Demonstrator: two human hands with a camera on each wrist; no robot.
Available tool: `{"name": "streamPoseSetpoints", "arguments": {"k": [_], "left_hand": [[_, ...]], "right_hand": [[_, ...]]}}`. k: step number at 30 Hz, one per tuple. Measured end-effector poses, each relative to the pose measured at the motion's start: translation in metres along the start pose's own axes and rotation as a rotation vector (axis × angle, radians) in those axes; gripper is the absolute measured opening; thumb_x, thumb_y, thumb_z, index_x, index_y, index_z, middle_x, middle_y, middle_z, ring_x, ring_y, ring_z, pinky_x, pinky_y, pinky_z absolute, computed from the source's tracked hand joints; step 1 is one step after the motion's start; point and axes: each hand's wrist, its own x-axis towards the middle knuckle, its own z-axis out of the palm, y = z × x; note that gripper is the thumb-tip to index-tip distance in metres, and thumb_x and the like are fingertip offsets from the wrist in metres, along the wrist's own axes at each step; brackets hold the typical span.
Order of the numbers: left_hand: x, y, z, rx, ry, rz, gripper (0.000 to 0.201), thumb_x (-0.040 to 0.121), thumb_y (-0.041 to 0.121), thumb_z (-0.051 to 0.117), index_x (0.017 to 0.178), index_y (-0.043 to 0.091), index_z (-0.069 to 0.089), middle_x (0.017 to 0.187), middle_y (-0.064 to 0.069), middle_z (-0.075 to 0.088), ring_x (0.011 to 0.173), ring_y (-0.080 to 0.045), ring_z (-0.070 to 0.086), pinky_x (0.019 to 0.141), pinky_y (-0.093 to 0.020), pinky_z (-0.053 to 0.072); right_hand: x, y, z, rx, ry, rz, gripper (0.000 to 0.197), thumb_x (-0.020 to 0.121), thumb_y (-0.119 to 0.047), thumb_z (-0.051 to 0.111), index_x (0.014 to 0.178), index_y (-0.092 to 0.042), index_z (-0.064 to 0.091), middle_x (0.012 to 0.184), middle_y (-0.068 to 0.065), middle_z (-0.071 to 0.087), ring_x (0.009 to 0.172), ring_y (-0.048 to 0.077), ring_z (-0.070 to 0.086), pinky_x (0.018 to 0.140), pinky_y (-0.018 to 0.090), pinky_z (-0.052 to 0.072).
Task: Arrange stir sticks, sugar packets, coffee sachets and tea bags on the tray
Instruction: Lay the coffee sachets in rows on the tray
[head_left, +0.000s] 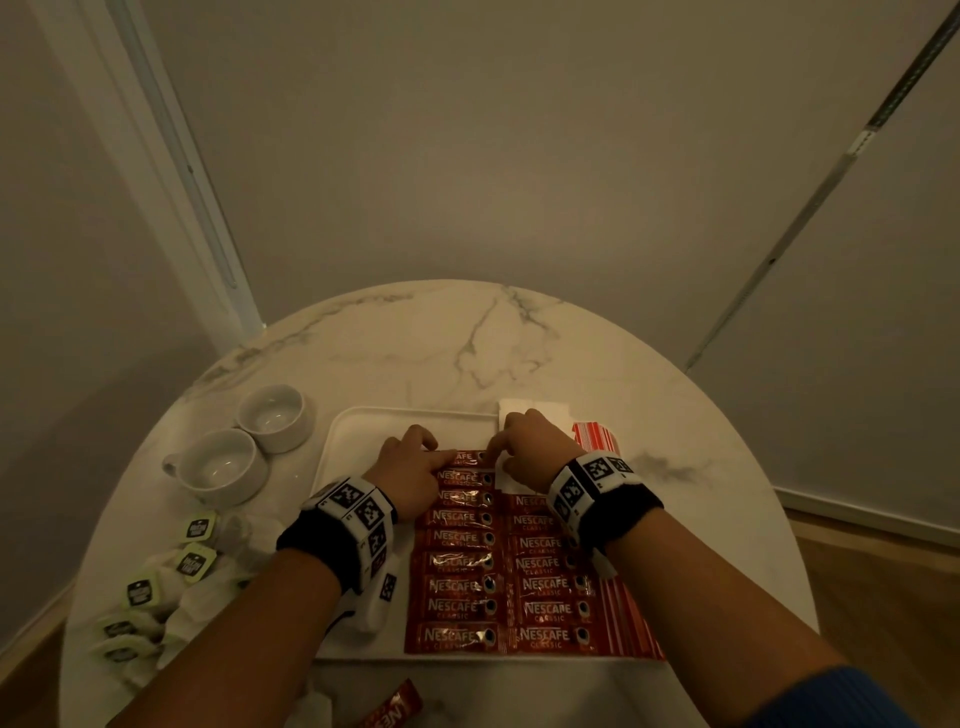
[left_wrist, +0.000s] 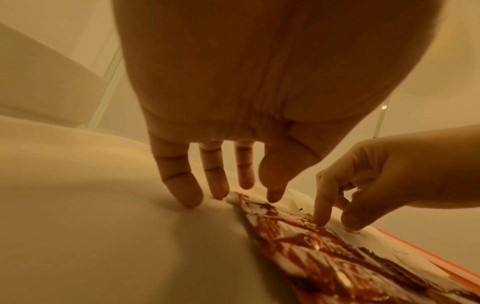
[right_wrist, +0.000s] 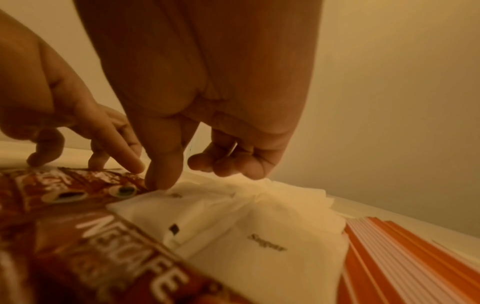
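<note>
A white tray (head_left: 363, 422) holds red Nescafe coffee sachets (head_left: 460, 564) in two columns. My left hand (head_left: 431, 451) lies with straight fingers (left_wrist: 219, 189) on the left end of the top sachet (head_left: 465, 457). My right hand (head_left: 497, 457) touches that sachet's right end with a bent fingertip (left_wrist: 321, 221), and its thumb (right_wrist: 161, 179) sits at the edge of the white sugar packets (right_wrist: 259, 232). Neither hand grips anything. Red-and-white stir sticks (head_left: 597, 436) lie along the tray's right side. Tea bags (head_left: 171, 587) with green tags lie on the table at the left.
Two white cups (head_left: 223, 467) (head_left: 272, 418) stand left of the tray on the round marble table (head_left: 467, 353). One loose coffee sachet (head_left: 396, 709) lies at the table's near edge. The tray's left part is bare. Walls close in behind the table.
</note>
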Motion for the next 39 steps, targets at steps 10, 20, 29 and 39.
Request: {"name": "streamPoseSetpoints", "arguments": {"k": [10, 20, 29, 39], "left_hand": [[-0.001, 0.002, -0.001, -0.009, -0.012, 0.025, 0.051, 0.093, 0.011, 0.041, 0.139, 0.032, 0.044, 0.136, 0.003, 0.03, 0.124, -0.021, 0.028, 0.114, -0.035, 0.024], [-0.002, 0.007, -0.002, 0.019, -0.019, 0.02, 0.052, 0.092, 0.011, 0.041, 0.14, 0.031, 0.044, 0.139, 0.001, 0.029, 0.127, -0.021, 0.028, 0.114, -0.038, 0.025], [-0.002, 0.007, -0.003, -0.006, 0.016, 0.017, 0.049, 0.091, 0.015, 0.046, 0.137, 0.031, 0.047, 0.139, 0.0, 0.032, 0.127, -0.022, 0.03, 0.112, -0.04, 0.029], [-0.009, 0.004, -0.011, -0.168, 0.146, -0.03, 0.049, 0.09, 0.022, 0.053, 0.137, 0.03, 0.047, 0.148, 0.001, 0.016, 0.134, -0.023, 0.025, 0.114, -0.039, 0.026]], "right_hand": [[-0.002, 0.004, 0.001, -0.026, -0.012, -0.01, 0.034, 0.092, -0.01, 0.05, 0.114, -0.029, 0.068, 0.116, 0.004, 0.051, 0.115, 0.022, 0.042, 0.098, 0.033, 0.038], [-0.002, 0.007, 0.001, 0.061, 0.009, -0.027, 0.034, 0.09, -0.004, 0.051, 0.109, -0.026, 0.069, 0.107, 0.004, 0.054, 0.104, 0.021, 0.052, 0.083, 0.024, 0.039], [0.002, 0.005, 0.006, 0.022, 0.039, -0.007, 0.041, 0.093, -0.011, 0.045, 0.128, -0.027, 0.059, 0.116, 0.004, 0.05, 0.114, 0.022, 0.041, 0.098, 0.033, 0.037], [-0.006, 0.004, 0.007, 0.045, 0.134, 0.005, 0.038, 0.093, -0.014, 0.049, 0.129, -0.024, 0.058, 0.117, 0.005, 0.049, 0.114, 0.023, 0.04, 0.099, 0.032, 0.037]]}}
